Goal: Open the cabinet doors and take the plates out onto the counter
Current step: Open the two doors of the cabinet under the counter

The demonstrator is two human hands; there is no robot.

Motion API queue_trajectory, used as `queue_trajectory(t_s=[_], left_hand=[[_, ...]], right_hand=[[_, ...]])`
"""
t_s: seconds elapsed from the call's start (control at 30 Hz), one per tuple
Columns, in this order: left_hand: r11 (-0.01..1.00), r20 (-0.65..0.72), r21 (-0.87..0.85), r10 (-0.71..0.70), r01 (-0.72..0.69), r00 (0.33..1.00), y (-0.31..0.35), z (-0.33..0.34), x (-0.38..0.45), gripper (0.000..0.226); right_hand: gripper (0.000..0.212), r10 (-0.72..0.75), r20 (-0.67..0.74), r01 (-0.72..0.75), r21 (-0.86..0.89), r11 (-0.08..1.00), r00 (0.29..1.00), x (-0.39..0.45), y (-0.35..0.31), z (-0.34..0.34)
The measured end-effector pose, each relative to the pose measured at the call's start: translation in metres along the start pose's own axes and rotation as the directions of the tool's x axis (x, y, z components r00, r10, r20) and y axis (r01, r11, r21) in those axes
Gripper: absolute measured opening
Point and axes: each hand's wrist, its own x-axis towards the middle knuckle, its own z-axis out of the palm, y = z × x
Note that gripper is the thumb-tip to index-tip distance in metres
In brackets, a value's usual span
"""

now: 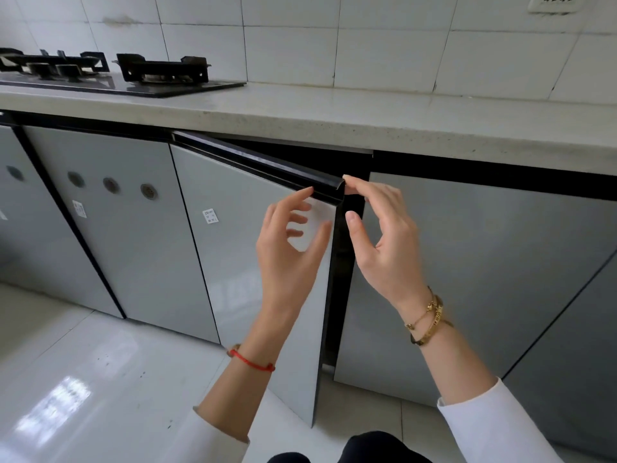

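Observation:
A grey glossy cabinet door (240, 248) under the counter (334, 121) stands partly swung open, hinged on its left. Its black top handle rail (267, 165) juts toward me. My left hand (290, 242) hovers in front of the door's free edge, fingers spread, the index fingertip touching the rail. My right hand (380, 235) is at the door's top right corner, fingertips on the rail's end, thumb apart. The door to the right (467, 262) is closed. Inside the gap it is dark; no plates are visible.
A black gas hob (110, 73) sits on the counter at the left. Further closed grey doors (110, 228) with round vents run to the left. White tiled wall behind, with a socket (554, 3) at top right. Glossy white floor tiles (83, 379) below.

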Motion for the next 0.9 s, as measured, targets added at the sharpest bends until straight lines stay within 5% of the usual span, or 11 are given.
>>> queue_trajectory(t_s=[0.17,0.9], left_hand=[[0.968,-0.107,0.213,0.158,-0.133,0.982,-0.002,-0.012,-0.026,0.061],[0.897,-0.317,0.414,0.3,-0.154,0.9,0.013,-0.155,-0.066,0.048]], right_hand=[[0.035,-0.075,0.024,0.074,0.022,0.997,0.997,-0.01,-0.027,0.005],[0.035,-0.46,0.046,0.406,0.401,0.822,0.887,-0.015,-0.117,0.094]])
